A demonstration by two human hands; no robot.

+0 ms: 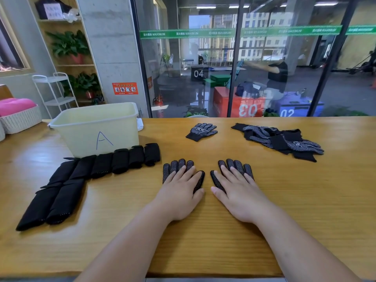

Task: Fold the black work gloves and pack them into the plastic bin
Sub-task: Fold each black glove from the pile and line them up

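Two black dotted work gloves lie flat side by side on the wooden table (pixel 203 241). My left hand (pixel 179 192) presses flat on the left glove (pixel 175 165), fingers straight. My right hand (pixel 242 192) presses flat on the right glove (pixel 238 164) the same way. A pale plastic bin (pixel 95 129) marked "A" stands at the back left. In front of it runs a row of several folded black gloves (pixel 122 161), continuing toward me at the left (pixel 50 202). One loose glove (pixel 201 131) lies mid-table at the back, and a loose pile of gloves (pixel 280 139) lies at the back right.
A glass wall (pixel 244 58) runs behind the table's far edge. A white woven basket (pixel 20 121) with a pink cushion sits at the far left. A white cart (pixel 55 92) and a plant shelf stand beyond the bin.
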